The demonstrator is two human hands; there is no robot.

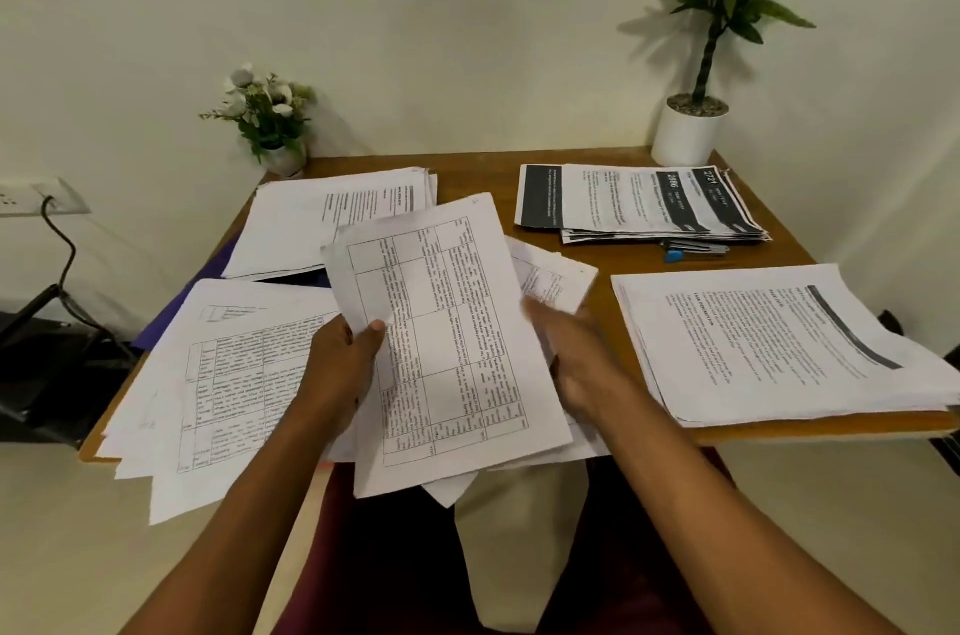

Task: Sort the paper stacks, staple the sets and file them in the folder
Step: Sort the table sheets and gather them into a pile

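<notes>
Sorting is judged partly done, stapling and filing outstanding: table-printed sheets (441, 338) at 6 o'clock are gripped by the left hand (343, 359), the right hand (576, 364) is held flat-fingered alongside, and the stapler (691, 250) is left unused at 2 o'clock.

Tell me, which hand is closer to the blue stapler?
The right hand. It is nearer the person than the blue stapler and slightly to its left. The left hand grips the printed sheets, much farther left.
</notes>
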